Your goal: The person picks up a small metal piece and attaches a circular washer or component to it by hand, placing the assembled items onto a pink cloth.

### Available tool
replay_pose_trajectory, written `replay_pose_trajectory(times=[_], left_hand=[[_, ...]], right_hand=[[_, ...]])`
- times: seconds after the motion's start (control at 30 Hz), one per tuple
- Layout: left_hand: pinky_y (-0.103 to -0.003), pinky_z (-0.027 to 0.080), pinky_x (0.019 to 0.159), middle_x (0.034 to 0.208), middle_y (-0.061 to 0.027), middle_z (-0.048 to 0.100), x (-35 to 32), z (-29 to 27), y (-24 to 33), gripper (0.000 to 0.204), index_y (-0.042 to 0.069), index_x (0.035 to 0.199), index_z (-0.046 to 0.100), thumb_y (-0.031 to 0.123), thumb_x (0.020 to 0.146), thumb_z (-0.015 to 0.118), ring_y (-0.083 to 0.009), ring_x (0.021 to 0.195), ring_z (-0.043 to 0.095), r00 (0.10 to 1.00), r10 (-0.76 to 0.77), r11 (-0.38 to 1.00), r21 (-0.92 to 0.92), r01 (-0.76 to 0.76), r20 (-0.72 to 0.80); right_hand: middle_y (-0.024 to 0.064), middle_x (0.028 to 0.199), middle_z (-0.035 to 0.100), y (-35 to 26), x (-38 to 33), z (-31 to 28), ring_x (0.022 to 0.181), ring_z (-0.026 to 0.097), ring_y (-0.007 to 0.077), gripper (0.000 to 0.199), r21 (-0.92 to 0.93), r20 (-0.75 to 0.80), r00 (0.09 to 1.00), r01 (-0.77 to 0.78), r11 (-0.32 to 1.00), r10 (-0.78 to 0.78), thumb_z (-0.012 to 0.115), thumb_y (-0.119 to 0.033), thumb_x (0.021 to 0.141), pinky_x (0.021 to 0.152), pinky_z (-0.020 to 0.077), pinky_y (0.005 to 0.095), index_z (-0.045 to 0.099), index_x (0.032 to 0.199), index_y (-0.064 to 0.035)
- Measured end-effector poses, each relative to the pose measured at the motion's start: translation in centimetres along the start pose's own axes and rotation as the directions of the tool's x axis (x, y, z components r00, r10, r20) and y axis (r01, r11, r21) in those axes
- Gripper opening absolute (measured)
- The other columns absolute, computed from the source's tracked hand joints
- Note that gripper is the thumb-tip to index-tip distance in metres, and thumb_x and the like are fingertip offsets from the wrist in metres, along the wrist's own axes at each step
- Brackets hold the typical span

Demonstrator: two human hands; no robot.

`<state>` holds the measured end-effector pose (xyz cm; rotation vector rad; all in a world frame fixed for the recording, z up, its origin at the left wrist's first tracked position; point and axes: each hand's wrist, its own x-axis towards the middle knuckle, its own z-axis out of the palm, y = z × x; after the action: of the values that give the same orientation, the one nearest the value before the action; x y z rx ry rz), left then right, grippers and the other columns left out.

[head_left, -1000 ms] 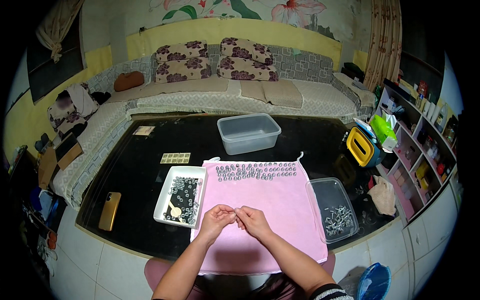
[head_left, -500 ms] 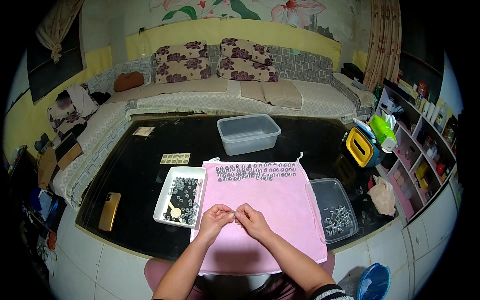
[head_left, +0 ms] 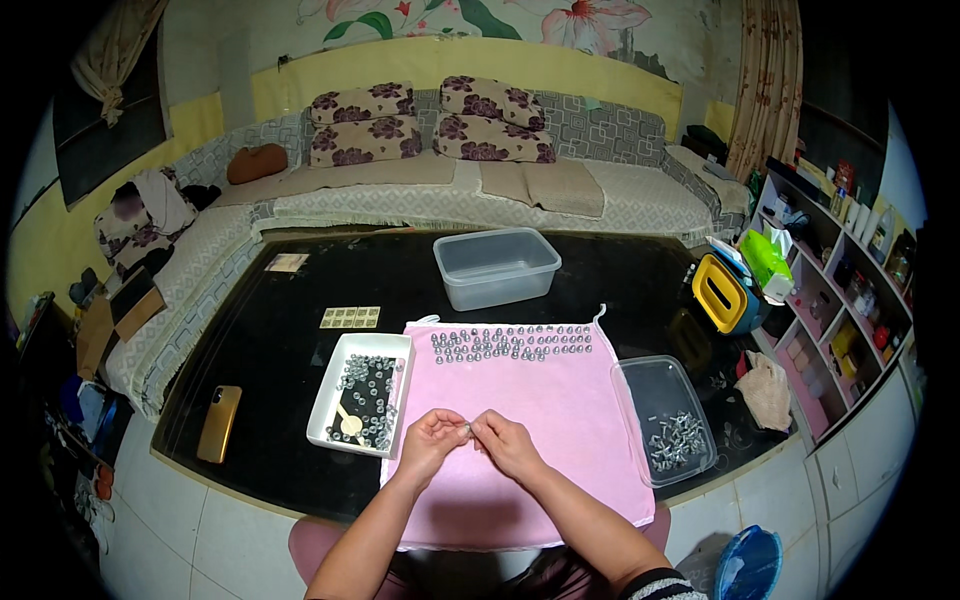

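Centrally, tiny piece [head_left: 467, 428] between both hands' fingers [head_left: 486, 428], axis unclear

1. Wall [head_left: 245, 40]: pale above, yellow below, with painted flowers [head_left: 590, 22].
2. Long patterned sofa [head_left: 390, 205] with flowered cushions [head_left: 368, 140].
3. Patterned curtain [head_left: 765, 90] at right.
4. Pale tiled floor [head_left: 180, 525].
5. Compartmented shelf [head_left: 828, 305] beside the black surface [head_left: 265, 330].

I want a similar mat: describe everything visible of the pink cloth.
The pink cloth looks soft, with pale edging and white ties at far corners. It lies spread on the black table, overhanging its near edge. Silvery pieces stand in rows near its far edge; a white tray and clear tray overlap its sides.
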<state>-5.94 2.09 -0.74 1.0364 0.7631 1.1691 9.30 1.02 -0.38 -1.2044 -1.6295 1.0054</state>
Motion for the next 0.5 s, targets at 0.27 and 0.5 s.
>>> replay_pose_trajectory(times=[0.27, 0.5], left_hand=[[-0.021, 0.048, 0.07, 0.082, -0.0058, 0.058, 0.0, -0.1, 0.0, 0.015, 0.001, 0.09, 0.053, -0.002, 0.077, 0.059, -0.01, 0.075, 0.057, 1.0, -0.001, 1.0, -0.026, 0.0, -0.018], [-0.021, 0.048, 0.07, 0.082, -0.0058, 0.058, 0.0, 0.1, -0.1, 0.015, 0.001, 0.089, 0.052, -0.004, 0.076, 0.059, -0.0097, 0.076, 0.056, 1.0, 0.023, 1.0, -0.02, -0.023, -0.016]], right_hand=[[0.0057, 0.062, 0.054, -0.6, -0.1, -0.3, 0.056, 0.052, 0.0158, 0.023, -0.007, 0.03, 0.999, -0.028, 1.0, 0.028, 0.046, -0.026, 0.087, 0.054, 0.0417, 0.0284, 0.052, 0.079, -0.0045], [0.0051, 0.062, 0.055, -0.3, -0.1, -0.2, 0.057, 0.053, 0.0152, 0.022, -0.038, 0.016, 1.0, 0.003, 0.999, -0.002, 0.046, -0.025, 0.087, 0.054, 0.042, 0.0282, 0.051, 0.081, -0.0046]])
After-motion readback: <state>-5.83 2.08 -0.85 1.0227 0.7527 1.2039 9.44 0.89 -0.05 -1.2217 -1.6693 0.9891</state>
